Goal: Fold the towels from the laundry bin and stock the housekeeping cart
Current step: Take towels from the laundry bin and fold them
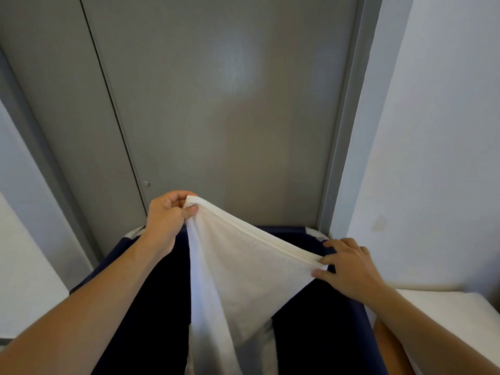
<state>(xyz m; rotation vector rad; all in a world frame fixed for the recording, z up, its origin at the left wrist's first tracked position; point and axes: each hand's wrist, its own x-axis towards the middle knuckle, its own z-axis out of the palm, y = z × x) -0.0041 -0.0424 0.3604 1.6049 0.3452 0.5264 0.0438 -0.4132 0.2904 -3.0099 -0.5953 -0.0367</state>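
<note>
Towel [238, 280]: white, soft woven cloth with a thick hemmed top edge, stretched between both hands, its body hanging in loose folds into the bin.
Right hand [349, 269]: lower, fingers [328, 258] and thumb pinching the hem's right corner.
Left hand [167, 215]: raised higher, fingers curled tight round the hem's left corner.
Laundry bin [319, 334]: dark navy fabric, deep, open-topped, directly under the towel.
Door [216, 104]: flat grey panels, faintly glossy, behind the bin.

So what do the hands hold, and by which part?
A white towel: left hand grips one top corner, right hand pinches the other.
</note>
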